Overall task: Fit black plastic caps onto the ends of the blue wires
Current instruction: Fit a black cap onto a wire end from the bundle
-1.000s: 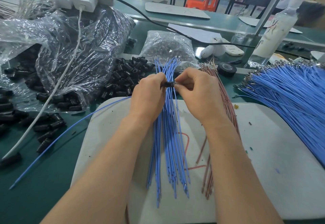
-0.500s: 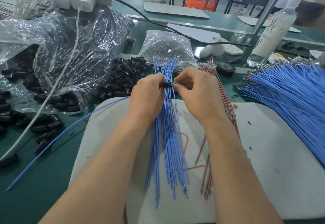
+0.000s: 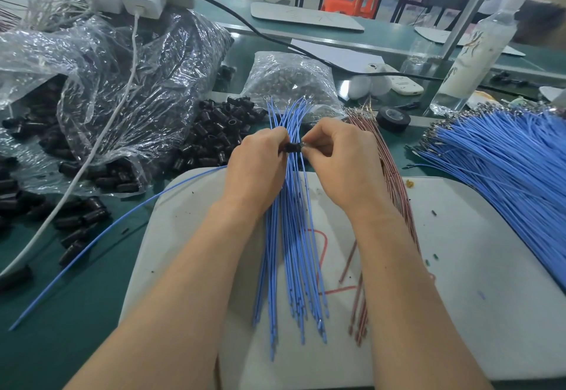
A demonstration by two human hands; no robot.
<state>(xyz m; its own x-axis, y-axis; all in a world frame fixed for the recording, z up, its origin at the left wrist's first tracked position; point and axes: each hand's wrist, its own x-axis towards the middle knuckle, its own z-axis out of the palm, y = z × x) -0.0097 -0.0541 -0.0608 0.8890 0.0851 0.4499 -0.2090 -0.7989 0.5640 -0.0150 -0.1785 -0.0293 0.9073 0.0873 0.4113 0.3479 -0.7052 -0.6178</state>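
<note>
Your left hand [image 3: 257, 169] pinches a black cap [image 3: 292, 147] while your right hand [image 3: 340, 166] pinches a wire end [image 3: 302, 144] at its mouth, held above the blue wires [image 3: 291, 251] — spare caps [image 3: 220, 132] piled just beside, likely for quick reach

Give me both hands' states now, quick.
Left hand: pinches the black cap.
Right hand: pinches the wire end at the cap's mouth.
</note>
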